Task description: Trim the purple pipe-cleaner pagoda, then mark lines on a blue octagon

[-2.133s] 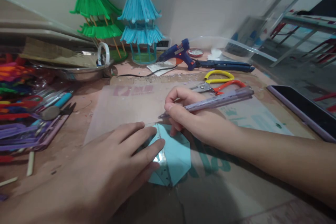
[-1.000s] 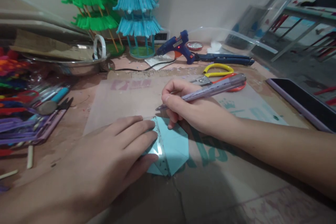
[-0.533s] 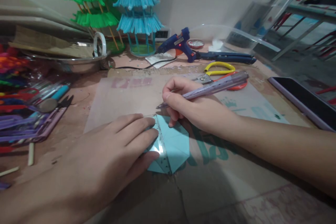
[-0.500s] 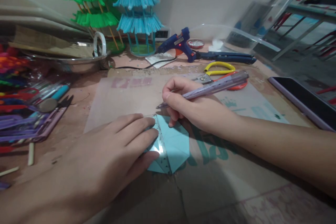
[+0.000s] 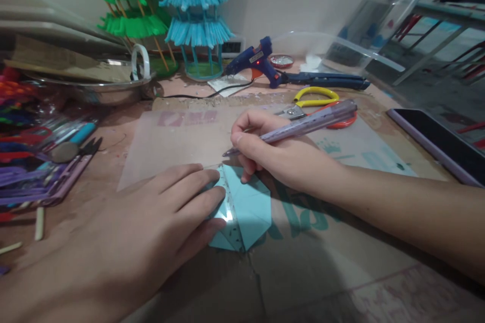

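Observation:
A light-blue many-sided paper piece point(image 5: 253, 209) lies on the cardboard, with lines radiating across it. Across its left part runs a clear ruler point(image 5: 232, 212) with dark marks. My left hand point(image 5: 178, 212) lies over the ruler and the paper's left side, fingers stretched out and pressing down. In my right hand point(image 5: 261, 144) is a purple see-through pen point(image 5: 306, 123), its tip near the top end of the ruler. The little finger of that hand touches the paper's upper edge.
Behind stand a blue glue gun point(image 5: 257, 60), yellow-handled pliers point(image 5: 318, 96) and green and blue stick towers point(image 5: 197, 30). A phone point(image 5: 439, 144) lies right; a metal bowl point(image 5: 98, 92) and assorted tools point(image 5: 56, 171) are left.
The whole view has shifted slightly, so things sit a little further left. Both hands, the pen and the ruler hold nearly the same places relative to the paper.

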Available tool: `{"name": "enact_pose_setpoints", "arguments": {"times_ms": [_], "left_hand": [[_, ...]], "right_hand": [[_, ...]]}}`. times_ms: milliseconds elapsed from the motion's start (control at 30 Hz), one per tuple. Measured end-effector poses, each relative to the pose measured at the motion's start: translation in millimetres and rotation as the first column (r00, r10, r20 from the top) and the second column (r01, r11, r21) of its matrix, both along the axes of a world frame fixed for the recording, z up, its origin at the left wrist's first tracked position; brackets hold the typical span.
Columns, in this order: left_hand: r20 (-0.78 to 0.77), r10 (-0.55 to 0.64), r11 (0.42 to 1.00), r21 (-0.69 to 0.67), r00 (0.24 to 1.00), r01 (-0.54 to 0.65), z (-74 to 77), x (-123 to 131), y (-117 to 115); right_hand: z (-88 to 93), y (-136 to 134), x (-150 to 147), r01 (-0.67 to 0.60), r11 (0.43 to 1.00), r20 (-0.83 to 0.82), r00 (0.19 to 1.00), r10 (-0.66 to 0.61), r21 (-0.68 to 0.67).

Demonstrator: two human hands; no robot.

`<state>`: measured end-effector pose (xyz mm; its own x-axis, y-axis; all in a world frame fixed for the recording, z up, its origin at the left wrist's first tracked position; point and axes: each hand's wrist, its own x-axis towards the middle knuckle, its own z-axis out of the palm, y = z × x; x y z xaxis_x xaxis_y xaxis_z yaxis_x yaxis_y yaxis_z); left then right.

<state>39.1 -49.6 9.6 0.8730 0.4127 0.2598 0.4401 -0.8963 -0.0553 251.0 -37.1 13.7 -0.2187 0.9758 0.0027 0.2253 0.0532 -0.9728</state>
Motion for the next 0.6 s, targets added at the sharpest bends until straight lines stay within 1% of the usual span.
{"name": "enact_pose_setpoints", "arguments": {"times_ms": [233, 400, 600], "left_hand": [[-0.009, 0.021, 1.000, 0.010, 1.000, -0.021, -2.7, -1.7, -0.1], [-0.012, 0.022, 1.000, -0.008, 1.000, -0.022, -3.2, -2.2, 0.7], [-0.009, 0.025, 0.999, -0.024, 1.000, -0.025, -2.1, -2.5, 0.8]], "right_hand": [[-1.1, -0.2, 1.0, -0.010, 1.000, 0.003, 1.000, 0.010, 0.018], [-1.2, 0.1, 1.4, -0.025, 0.999, 0.003, 1.000, 0.025, 0.022], [-0.8, -0.3, 0.6, -0.005, 1.000, -0.022, 1.000, 0.005, 0.007]]}}
